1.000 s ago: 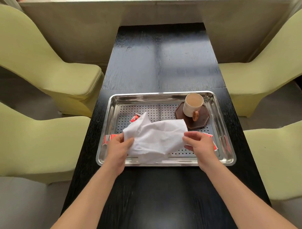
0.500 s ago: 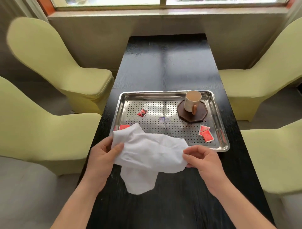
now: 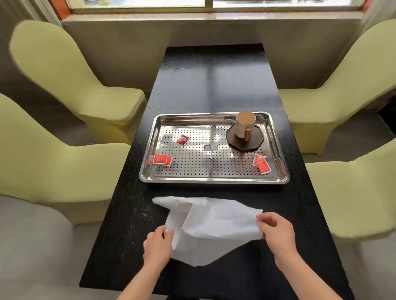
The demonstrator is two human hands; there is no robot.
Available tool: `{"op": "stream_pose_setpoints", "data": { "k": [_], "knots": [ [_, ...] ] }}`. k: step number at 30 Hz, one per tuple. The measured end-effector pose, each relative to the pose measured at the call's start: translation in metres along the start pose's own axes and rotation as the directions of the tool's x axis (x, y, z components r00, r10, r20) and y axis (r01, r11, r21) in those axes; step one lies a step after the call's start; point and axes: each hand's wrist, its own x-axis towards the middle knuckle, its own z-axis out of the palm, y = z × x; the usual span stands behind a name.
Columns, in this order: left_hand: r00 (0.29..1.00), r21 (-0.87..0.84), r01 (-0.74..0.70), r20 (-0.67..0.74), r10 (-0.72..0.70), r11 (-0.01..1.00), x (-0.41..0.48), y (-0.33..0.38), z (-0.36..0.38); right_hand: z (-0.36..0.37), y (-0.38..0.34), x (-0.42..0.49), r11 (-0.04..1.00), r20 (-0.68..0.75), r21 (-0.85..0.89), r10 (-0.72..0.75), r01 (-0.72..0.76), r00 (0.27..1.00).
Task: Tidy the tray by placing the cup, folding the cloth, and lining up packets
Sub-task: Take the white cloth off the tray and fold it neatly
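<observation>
Holding red packets (image 3: pixel 160 158) scattered on its perforated floor and the cup (image 3: pixel 245 124) on a dark coaster (image 3: pixel 252 143), the tray (image 3: pixel 214 179) sat beyond the cloth (image 3: pixel 214 227), pinched by left hand (image 3: pixel 157 246) and right hand (image 3: pixel 276 232) above the table (image 3: pixel 120 235).

The long black bench (image 3: pixel 214 85) carries a perforated steel tray (image 3: pixel 214 181) at its middle; a rumpled white cloth (image 3: pixel 214 224) lies nearer, apart from it.

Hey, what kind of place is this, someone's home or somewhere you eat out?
Probably a restaurant or café rather than a home: a long black table set under a window, four matching green-covered chairs, and a steel serving tray holding a cup and red packets.
</observation>
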Motion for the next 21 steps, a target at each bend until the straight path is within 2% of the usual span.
{"op": "stream_pose_setpoints", "data": {
  "k": [2,4,6,8,11,14,17,19,21],
  "knots": [
    [0.998,-0.023,0.06,-0.02,-0.06,0.998,0.001,-0.011,0.0,0.001,-0.006,-0.003,0.998,-0.005,0.055,0.004,-0.004,1.0],
    [0.988,-0.158,0.152,0.037,-0.148,0.976,0.003,-0.011,0.003,0.001,-0.014,-0.004,0.994,0.004,0.106,0.003,-0.004,1.0],
    [0.966,-0.322,0.254,0.129,-0.223,0.912,0.005,-0.004,0.007,0.001,-0.021,-0.004,0.991,0.011,0.136,-0.009,0.008,1.0],
    [0.949,-0.428,0.307,0.204,-0.24,0.85,0.006,0.003,0.008,-0.002,-0.026,-0.001,0.983,0.012,0.182,0.009,-0.011,1.0],
    [0.934,-0.488,0.332,0.292,-0.208,0.807,0.008,0.007,0.006,-0.005,-0.028,0.005,0.954,0.001,0.285,0.098,-0.094,0.995],
    [0.954,-0.564,0.288,0.243,-0.178,0.774,0.007,0.011,-0.001,-0.012,-0.028,0.014,0.91,-0.006,0.371,0.202,-0.186,0.979],
    [0.966,-0.681,0.258,0.176,-0.188,0.685,0.009,0.008,-0.018,-0.029,-0.032,0.029,0.896,-0.074,0.425,0.179,-0.132,0.981],
    [0.965,-0.694,0.258,0.16,-0.205,0.673,0.011,0.0,-0.026,-0.042,-0.029,0.039,0.923,-0.161,0.38,0.128,-0.058,0.979],
    [0.955,-0.65,0.291,0.149,-0.258,0.702,0.008,-0.008,-0.025,-0.051,-0.014,0.047,0.964,-0.219,0.261,0.108,-0.049,0.97]
  ]
}}
